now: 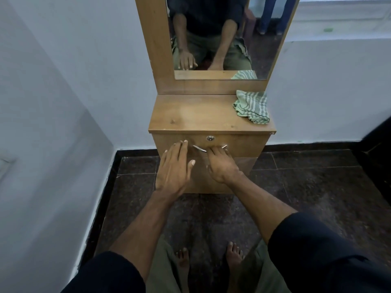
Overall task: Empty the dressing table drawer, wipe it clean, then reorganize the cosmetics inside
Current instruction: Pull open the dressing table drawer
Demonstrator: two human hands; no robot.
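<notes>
Brown wood-laminate drawer front [243, 144], top of the dressing table under the mirror, sits flush and closed; round silver lock [210, 138] above a curved chrome handle [200, 148]. Right hand [222, 166] curls fingers round the handle. Left hand [174, 168] flat, fingers straight, fingertips on the front. Green striped cloth [252, 106] folded on the tabletop's right rear corner.

Dressing table [190, 115] was warm honey-brown wood grain, frame round the mirror [215, 34] the same. Cloth [252, 106] at far right of the tabletop: pale green with white stripes. Drawer handle [200, 148] and lock [210, 138] silvery metal. Floor [306, 187] dark speckled stone, black skirting. Walls [84, 70] pale bluish white. Sleeves [313, 246] black, trousers [163, 271] olive green.
</notes>
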